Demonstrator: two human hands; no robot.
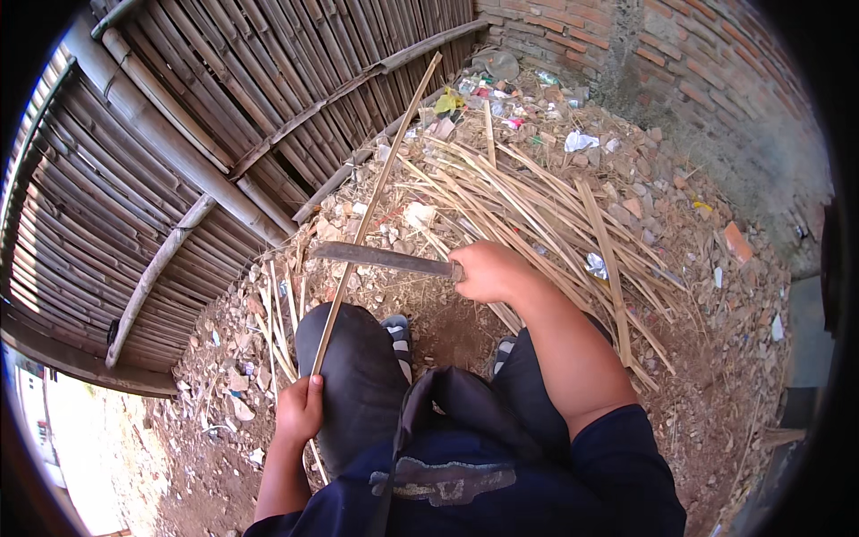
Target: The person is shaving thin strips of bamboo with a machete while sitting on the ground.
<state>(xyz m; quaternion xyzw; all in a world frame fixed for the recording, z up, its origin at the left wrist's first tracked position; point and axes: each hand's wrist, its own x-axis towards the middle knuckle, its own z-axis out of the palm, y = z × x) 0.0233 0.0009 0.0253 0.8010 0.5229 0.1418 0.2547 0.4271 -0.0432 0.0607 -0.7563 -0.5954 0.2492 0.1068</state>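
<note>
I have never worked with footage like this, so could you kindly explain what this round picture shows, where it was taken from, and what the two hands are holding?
It is one view from a fisheye camera worn on a person's head, looking down, so straight edges bend. No machine here: just two bare hands. The left hand grips a long bamboo strip that slants up toward the bamboo fence. The right hand holds a long dark blade laid across the strip. The person's knees are below. On the rubble-strewn ground lies a pile of split bamboo strips, beside a brick wall.

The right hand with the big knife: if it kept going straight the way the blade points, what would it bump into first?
Most likely the long bamboo strip, which the left hand holds. The right hand points its blade leftward, and the blade already seems to cross the strip, though depth is unclear.
</note>
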